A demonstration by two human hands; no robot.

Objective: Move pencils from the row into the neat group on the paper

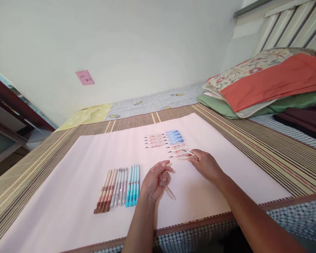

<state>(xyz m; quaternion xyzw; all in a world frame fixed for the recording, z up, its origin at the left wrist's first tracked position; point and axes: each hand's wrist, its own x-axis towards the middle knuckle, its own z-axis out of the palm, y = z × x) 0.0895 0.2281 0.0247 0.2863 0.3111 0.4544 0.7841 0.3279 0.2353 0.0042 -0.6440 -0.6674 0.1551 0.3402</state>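
Observation:
My left hand (155,179) is closed around a clear pen barrel (170,193), whose lower end sticks out below the fingers. Between the fingertips of my right hand (206,165) is a thin white pen refill (190,153), its dark tip pointing left. Just left of that hand lie several white refills (177,150) beside patterned clear barrels, and a pale translucent piece (183,158) shows near its fingertips. Beyond them are several pens with blue ends (173,136) and pinkish clear barrels, side by side with tips to the left.
Left of my left hand, rows of brown-and-pink pens (105,191), clear pens (119,186) and turquoise pens (133,186) lie on a pale pink sheet (76,211). A striped mat (242,151) spreads beneath it. Folded bedding (268,82) is stacked at the back right, against the wall side.

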